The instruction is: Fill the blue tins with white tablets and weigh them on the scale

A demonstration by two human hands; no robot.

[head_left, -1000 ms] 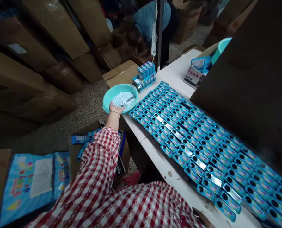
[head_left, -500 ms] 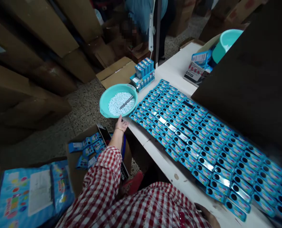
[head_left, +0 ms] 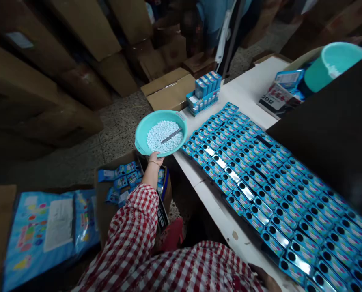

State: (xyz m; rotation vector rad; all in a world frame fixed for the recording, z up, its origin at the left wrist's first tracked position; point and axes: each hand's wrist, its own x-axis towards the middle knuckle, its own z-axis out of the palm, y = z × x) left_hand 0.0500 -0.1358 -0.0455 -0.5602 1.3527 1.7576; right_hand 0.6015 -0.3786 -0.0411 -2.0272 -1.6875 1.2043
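A turquoise bowl (head_left: pixel 141 134) holds many small white pieces and a grey stick-like tool (head_left: pixel 171 136). It sits by the table's far left corner, partly past the edge. My left hand (head_left: pixel 156 159) grips the bowl's near rim, with some fingers hidden under it. Rows of small blue packs with round dark holes (head_left: pixel 257 177) cover the white table (head_left: pixel 213 207). Some packs show a shiny silver face. At the bottom edge my right hand (head_left: pixel 268 282) is only partly visible and dark, near the table's front edge; its fingers cannot be made out.
Blue boxes in a tray (head_left: pixel 203 93) stand behind the bowl. An open carton (head_left: pixel 103 202) with blue packs and a large blue bag (head_left: pixel 47 239) lie at the left. A turquoise bucket (head_left: pixel 330 69) is at the back right. A person in blue (head_left: pixel 211 16) is beyond the table.
The view has shifted, so most things appear further right or lower. My left hand has closed on the bowl's rim, where its fingers were more spread below it.
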